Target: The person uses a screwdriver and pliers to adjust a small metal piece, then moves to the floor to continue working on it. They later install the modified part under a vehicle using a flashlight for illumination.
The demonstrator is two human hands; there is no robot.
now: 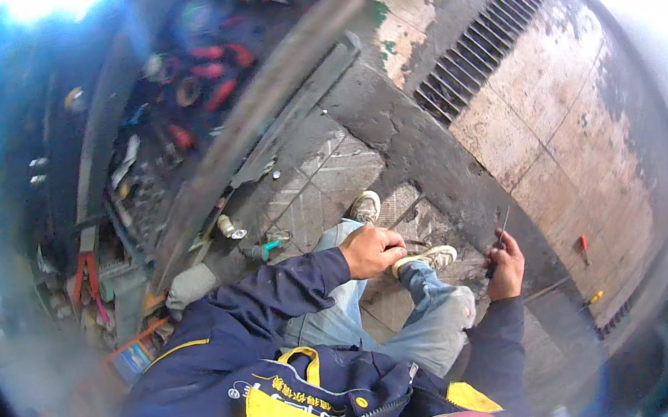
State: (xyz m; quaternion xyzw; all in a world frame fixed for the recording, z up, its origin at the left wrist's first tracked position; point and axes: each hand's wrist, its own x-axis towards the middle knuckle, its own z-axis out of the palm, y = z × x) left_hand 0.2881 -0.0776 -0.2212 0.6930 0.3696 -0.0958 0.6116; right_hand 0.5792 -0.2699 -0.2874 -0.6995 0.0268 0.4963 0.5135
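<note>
My left hand [371, 252] is out over my shoes, with its fingers curled together; what they hold, if anything, is hidden. A dark thin strip shows just past its fingertips, and I cannot tell whether it touches them. To the right, my right hand [506, 267] is closed round a slim tool with a thin metal shaft [506, 221] pointing up and away. Its handle is mostly covered by the fingers, so the exact kind does not show. Below the hands are my canvas shoes [440, 257] on the stained tile floor.
A metal workbench or cart [253, 105] at the left holds several red-handled tools [220, 95]. A floor drain grate [488, 36] runs at the far right. On the right floor lie a red-handled screwdriver [584, 250] and a yellow-handled tool [595, 297]. Clutter [122, 299] fills the left.
</note>
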